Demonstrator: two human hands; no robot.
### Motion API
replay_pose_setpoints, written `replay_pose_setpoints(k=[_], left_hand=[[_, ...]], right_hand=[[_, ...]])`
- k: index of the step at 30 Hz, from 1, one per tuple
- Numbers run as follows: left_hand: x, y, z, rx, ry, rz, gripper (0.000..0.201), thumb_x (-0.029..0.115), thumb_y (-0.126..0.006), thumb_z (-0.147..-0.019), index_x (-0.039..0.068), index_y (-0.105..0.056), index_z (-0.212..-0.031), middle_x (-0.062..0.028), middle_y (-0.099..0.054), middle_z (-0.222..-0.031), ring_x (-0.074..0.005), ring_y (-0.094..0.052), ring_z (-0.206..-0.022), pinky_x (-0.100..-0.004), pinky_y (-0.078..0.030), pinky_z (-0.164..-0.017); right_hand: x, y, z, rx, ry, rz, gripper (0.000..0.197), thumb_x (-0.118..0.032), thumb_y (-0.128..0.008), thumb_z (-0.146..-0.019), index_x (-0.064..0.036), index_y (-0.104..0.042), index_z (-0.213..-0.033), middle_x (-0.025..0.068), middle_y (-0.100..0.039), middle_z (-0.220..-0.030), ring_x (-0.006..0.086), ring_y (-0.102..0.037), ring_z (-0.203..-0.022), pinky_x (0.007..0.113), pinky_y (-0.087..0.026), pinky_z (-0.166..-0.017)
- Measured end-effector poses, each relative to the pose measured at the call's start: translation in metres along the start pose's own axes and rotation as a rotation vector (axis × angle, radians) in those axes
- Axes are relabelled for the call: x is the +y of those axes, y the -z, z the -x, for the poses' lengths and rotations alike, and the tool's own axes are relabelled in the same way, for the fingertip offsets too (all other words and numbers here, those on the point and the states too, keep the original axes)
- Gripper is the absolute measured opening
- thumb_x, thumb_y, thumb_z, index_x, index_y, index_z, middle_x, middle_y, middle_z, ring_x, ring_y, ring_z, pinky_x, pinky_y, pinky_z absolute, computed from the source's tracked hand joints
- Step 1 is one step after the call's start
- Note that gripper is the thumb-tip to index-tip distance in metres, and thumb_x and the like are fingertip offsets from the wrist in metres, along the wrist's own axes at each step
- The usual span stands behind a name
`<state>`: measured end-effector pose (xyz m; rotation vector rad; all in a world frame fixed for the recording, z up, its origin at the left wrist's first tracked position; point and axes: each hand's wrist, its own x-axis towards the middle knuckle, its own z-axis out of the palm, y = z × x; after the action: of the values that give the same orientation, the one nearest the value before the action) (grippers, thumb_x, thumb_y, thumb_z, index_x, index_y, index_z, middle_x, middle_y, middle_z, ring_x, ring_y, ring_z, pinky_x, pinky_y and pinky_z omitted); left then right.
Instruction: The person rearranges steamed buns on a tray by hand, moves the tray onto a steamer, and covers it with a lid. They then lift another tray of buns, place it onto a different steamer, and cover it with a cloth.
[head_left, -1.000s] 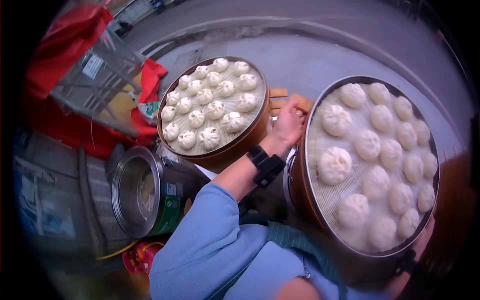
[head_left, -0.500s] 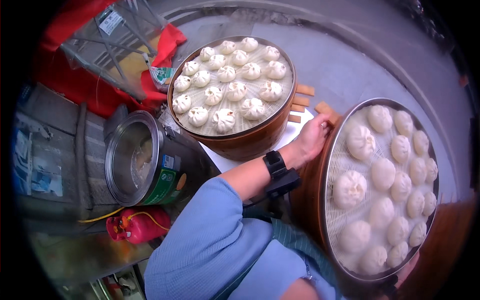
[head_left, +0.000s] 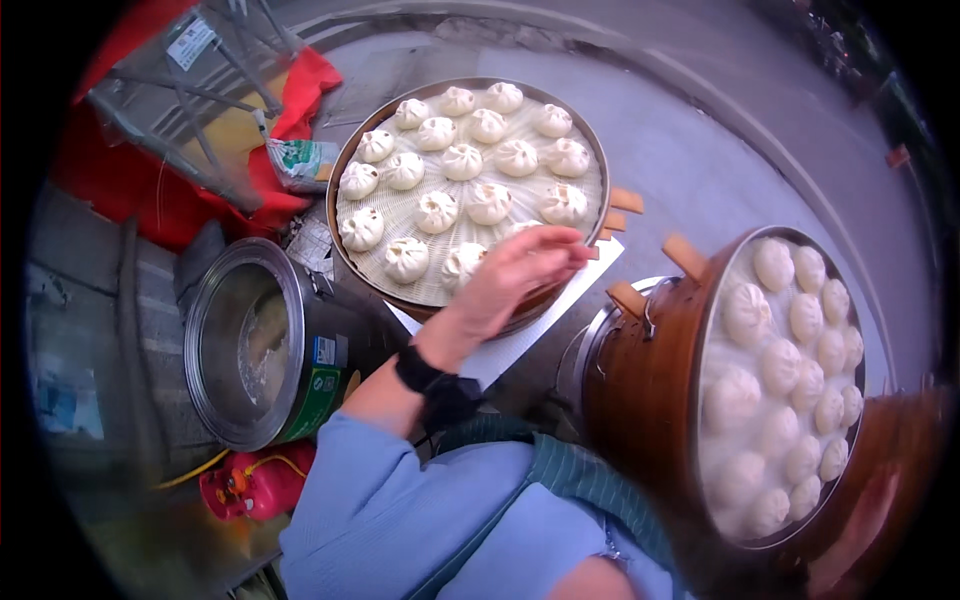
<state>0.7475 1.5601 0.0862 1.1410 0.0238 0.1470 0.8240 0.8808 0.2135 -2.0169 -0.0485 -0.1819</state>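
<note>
On the left stands a round steamer basket [head_left: 470,82] topped with pleated steamed buns [head_left: 437,212] on a mesh liner. My left hand [head_left: 525,265] reaches over its near right rim, fingers stretched out and holding nothing, hiding part of a bun. To the right, a tall wooden steamer stack [head_left: 640,390] carries more white buns [head_left: 780,365] under drifting steam. My right hand [head_left: 865,535] is a blur at the lower right, just off that stack's rim; its fingers cannot be made out. A dark band circles my left wrist.
Wooden handles [head_left: 686,256] jut from the steamers. An open metal pot [head_left: 245,345] with a little liquid stands at the left, above a red gas cylinder [head_left: 262,485]. Beneath the left steamer is a white board [head_left: 570,305]. Red cloth [head_left: 300,95] and a metal frame lie behind.
My left hand has left the right steamer's handle and moved left to the other steamer. My right hand has come away from the right steamer's near rim. The whole view has shifted slightly.
</note>
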Motion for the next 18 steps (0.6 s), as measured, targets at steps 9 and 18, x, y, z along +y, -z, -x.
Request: replay_pose_setpoints(k=[9,18], left_hand=[[0.091,0.159,0.037,0.269,-0.387,-0.046,0.033,0.013,-0.045,-0.087,-0.004,-0.049,-0.115,-0.0206,-0.058,-0.108,-0.028,-0.056,-0.104,-0.0371,-0.041,-0.093],[0.088,0.271,0.069,0.588,-0.294,0.004,0.03,0.011,-0.043,-0.089,-0.005,-0.048,-0.114,-0.0214,-0.056,-0.109,-0.0304,-0.055,-0.104,-0.0406,-0.038,-0.097]], right_hand=[[-0.256,-0.443,0.034,-0.463,0.075,0.232,0.023,-0.009,-0.057,-0.085,-0.0023,-0.058,-0.107,0.0043,-0.061,-0.097,0.0129,-0.057,-0.084,0.025,-0.046,-0.077],[-0.196,-0.671,-0.002,-0.702,0.446,0.477,0.024,-0.017,-0.063,-0.078,-0.0032,-0.062,-0.098,0.0138,-0.061,-0.087,0.0226,-0.061,-0.074,0.032,-0.049,-0.066]])
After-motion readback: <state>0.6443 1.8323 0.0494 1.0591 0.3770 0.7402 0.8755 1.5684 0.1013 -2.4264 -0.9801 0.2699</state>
